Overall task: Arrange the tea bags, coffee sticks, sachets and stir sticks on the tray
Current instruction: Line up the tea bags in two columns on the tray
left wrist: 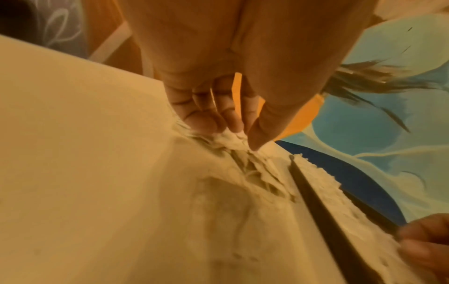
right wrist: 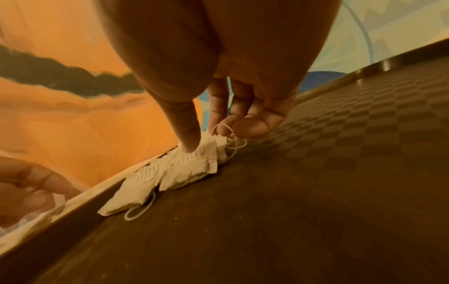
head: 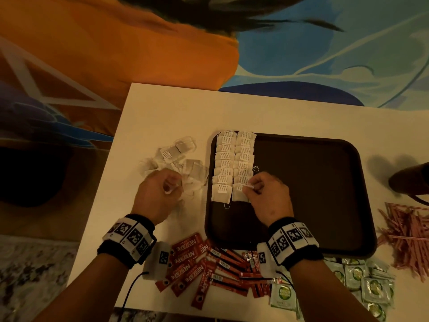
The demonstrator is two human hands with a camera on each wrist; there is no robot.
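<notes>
table is white and holds everything. on it sits a big dark brown tray, its long side going left to right. along the tray's left edge lie two rows of tea bags, side by side, running from far to near; each bag overlaps the next, tags up. the print on the tags is too small to read.

left of the tray is a loose pile of tea bags, pointing all ways. the left hand is at this pile, fingers curled, thumb and fingertips pinching a bit of white paper from a bag.

the right hand is over the tray at the near end of the right row. its thumb and fingers pinch a tea bag's tag, and a thin string loops by the fingers.

near the front edge of the table lie red coffee sticks, scattered, with "nescafe" written on them. right of them are green and white sachets in a heap; their round labels are too blurry to read. pink stir sticks lie in a messy pile right of the tray.
</notes>
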